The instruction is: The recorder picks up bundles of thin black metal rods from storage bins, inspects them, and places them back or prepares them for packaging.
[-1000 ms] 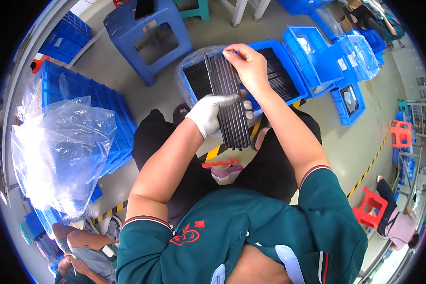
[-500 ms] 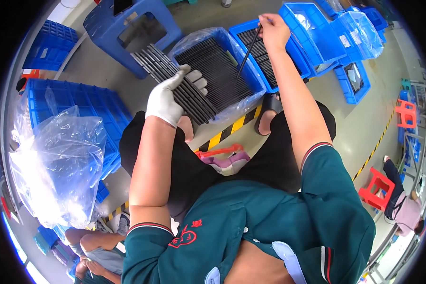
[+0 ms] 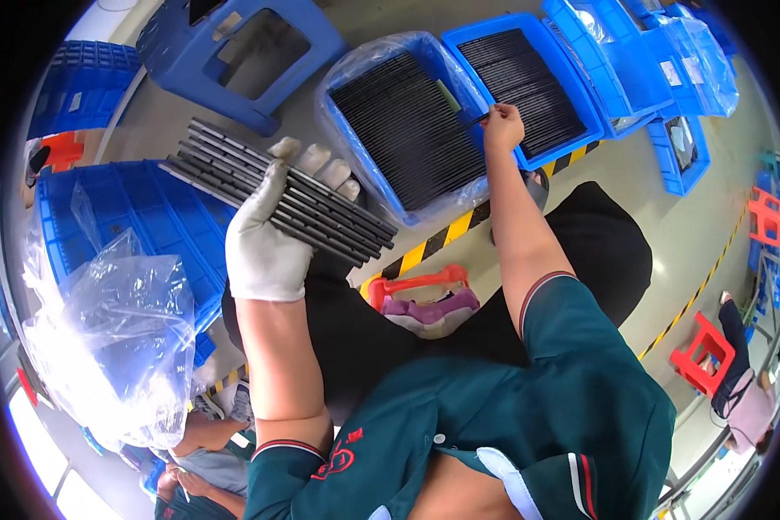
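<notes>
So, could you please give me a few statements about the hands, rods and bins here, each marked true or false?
1. The left hand wears a white glove. True.
2. The left hand holds just one rod. False: it holds a bunch of dark rods.
3. The right hand is gloved too. False: it is bare.
4. Clear plastic lines the bin nearer the blue stool. True.
5. Only that lined bin contains dark rods. False: the right-hand bin beside it does too.
6. The blue stool stands left of both bins. True.
</notes>
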The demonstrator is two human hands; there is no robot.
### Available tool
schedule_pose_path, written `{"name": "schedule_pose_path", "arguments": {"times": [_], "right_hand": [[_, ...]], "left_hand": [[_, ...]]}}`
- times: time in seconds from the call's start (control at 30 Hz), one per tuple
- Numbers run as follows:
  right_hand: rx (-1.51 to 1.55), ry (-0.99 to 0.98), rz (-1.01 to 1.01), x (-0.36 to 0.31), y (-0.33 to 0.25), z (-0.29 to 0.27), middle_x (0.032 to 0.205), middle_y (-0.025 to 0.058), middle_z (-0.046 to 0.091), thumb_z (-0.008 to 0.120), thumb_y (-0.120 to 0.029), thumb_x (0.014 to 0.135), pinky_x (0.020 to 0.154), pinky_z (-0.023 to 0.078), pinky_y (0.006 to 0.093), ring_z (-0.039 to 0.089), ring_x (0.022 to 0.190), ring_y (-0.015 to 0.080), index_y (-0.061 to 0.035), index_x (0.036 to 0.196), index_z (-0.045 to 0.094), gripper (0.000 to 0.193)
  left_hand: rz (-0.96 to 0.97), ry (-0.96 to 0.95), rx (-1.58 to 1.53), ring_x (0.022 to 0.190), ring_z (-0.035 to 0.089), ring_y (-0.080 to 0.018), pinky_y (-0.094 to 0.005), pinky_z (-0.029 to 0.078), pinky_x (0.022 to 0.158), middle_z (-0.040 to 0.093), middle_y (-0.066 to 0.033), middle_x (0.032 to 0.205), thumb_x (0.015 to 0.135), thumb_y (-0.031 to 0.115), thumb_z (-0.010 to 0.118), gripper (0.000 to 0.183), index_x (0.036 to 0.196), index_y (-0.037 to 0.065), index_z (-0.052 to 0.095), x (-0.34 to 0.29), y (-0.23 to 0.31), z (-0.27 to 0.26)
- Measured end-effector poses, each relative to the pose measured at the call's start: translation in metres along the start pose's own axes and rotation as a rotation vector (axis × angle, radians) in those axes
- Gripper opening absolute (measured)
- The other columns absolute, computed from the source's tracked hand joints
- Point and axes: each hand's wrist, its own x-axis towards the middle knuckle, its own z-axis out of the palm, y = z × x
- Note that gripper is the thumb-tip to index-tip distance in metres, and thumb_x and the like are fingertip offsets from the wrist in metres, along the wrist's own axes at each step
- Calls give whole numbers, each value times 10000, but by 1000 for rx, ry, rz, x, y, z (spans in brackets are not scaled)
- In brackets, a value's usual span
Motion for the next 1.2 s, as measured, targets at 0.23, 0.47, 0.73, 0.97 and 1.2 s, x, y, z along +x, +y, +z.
{"name": "schedule_pose_path", "arguments": {"times": [0.23,0.47,0.73,0.97,1.2], "right_hand": [[-13,-117,174,-34,43,30,680,92,677,705,-159,804,598,509,328,664,589,196,-66,865,693,111],[-48,-311,326,-43,30,35,734,96,699,680,-194,841,572,539,304,685,583,177,-75,943,711,160],[91,-388,329,-24,-2,6,713,98,663,661,-165,865,464,526,274,661,576,162,-21,1005,672,201],[600,-849,41,-50,-235,-38,928,132,679,615,-223,925,692,545,313,674,814,207,-22,1162,592,312],[516,-1484,-481,-99,-339,-103,1024,129,690,563,-292,955,914,494,315,658,1010,208,-41,1180,592,338]], "left_hand": [[-35,-104,-5,1054,573,-396,-596,470,887,572,-158,1117,977,214,450,301,1236,67,496,-5,2,7],[-10,68,29,1051,557,-380,-544,444,920,567,-181,1125,977,209,456,308,1231,42,501,-8,0,7],[-121,-62,75,1034,594,-384,-533,467,912,583,-197,1110,948,196,517,307,1218,50,505,-2,-15,2],[-332,-219,4,1039,594,-365,-510,487,913,584,-168,1095,941,145,531,296,1212,30,497,-6,-29,11],[-618,-408,-5,1014,627,-375,-507,514,866,619,-204,1101,930,141,548,333,1225,-2,488,-7,-62,22]]}}
